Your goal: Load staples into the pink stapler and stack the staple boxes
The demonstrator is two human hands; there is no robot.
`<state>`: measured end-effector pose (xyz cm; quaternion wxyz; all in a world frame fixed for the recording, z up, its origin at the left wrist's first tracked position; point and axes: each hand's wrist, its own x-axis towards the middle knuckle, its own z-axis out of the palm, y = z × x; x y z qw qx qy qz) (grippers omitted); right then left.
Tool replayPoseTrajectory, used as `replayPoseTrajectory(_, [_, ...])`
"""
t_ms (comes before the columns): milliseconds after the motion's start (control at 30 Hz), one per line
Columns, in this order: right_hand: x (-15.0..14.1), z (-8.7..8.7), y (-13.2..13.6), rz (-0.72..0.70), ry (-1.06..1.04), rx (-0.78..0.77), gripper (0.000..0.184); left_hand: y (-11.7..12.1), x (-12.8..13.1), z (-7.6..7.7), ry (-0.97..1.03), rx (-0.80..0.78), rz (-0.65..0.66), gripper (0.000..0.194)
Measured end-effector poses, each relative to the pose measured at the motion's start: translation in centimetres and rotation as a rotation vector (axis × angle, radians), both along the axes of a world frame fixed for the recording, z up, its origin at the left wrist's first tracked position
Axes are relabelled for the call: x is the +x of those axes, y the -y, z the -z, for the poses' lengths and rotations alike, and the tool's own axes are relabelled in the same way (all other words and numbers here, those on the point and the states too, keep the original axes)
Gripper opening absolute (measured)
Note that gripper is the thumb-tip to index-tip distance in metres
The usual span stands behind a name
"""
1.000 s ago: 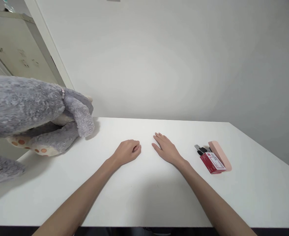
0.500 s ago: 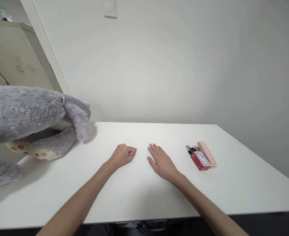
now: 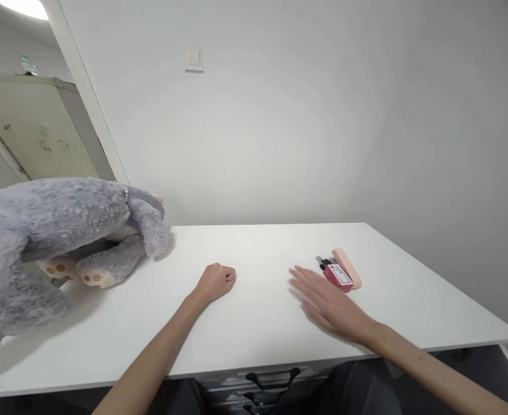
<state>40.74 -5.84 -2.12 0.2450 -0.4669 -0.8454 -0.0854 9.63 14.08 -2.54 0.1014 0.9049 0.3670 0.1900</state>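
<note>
"How's the left hand (image 3: 215,281)?"
"Curled into a fist on the surface (image 3: 258,328); I can't tell whether anything is inside."
"And the right hand (image 3: 329,302)?"
"Flat and open, fingers a little blurred, palm down. I can't tell if it touches the surface."
"Where's the box (image 3: 338,276)?"
"The red and white one? Just beyond the right hand, with the pink case (image 3: 348,268) along its right side."
"And the plush (image 3: 55,210)?"
"Grey, at the far left, well apart from the box."
</note>
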Motion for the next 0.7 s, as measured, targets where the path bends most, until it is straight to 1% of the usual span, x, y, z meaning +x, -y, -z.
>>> replayPoseTrajectory(67, [2.6, -0.7, 0.6, 0.131, -0.060, 0.097, 0.057, 0.5, -0.1, 0.1, -0.025, 0.013, -0.023, 0.035])
replayPoseTrajectory(100, [3.7, -0.8, 0.7, 0.219, -0.122, 0.133, 0.054, 0.7, -0.1, 0.1, -0.036, 0.021, -0.038, 0.034])
replayPoseTrajectory(133, [4.8, -0.7, 0.7, 0.344, -0.213, 0.142, 0.051, 0.9, -0.1, 0.1, -0.048, 0.028, -0.053, 0.033])
replayPoseTrajectory(200, [6.6, -0.1, 0.6, 0.571, -0.407, 0.054, 0.054, 1.3, -0.2, 0.1, -0.070, 0.042, -0.085, 0.033])
replayPoseTrajectory(233, [7.3, 0.4, 0.4, 0.678, -0.516, 0.020, 0.060, 1.5, -0.2, 0.0, -0.081, 0.048, -0.102, 0.032])
replayPoseTrajectory(300, [8.4, 1.4, 0.0, 0.816, -0.688, -0.090, 0.072, 2.0, -0.3, 0.0, -0.103, 0.058, -0.136, 0.032])
replayPoseTrajectory(400, [9.0, 2.8, -0.7, 0.907, -0.898, -0.258, 0.080, 3.0, -0.4, 0.1, -0.133, 0.067, -0.175, 0.030])
replayPoseTrajectory(467, [8.8, 3.5, -1.0, 0.929, -0.942, -0.308, 0.081, 3.8, -0.5, 0.2, -0.151, 0.069, -0.191, 0.029])
replayPoseTrajectory(567, [7.9, 4.0, -1.4, 0.896, -0.920, -0.310, 0.078, 4.8, -0.6, 0.2, -0.172, 0.067, -0.207, 0.029])
replayPoseTrajectory(700, [6.0, 4.0, -1.6, 0.861, -0.938, -0.294, 0.076, 5.5, -0.6, 0.0, -0.182, 0.062, -0.220, 0.028])
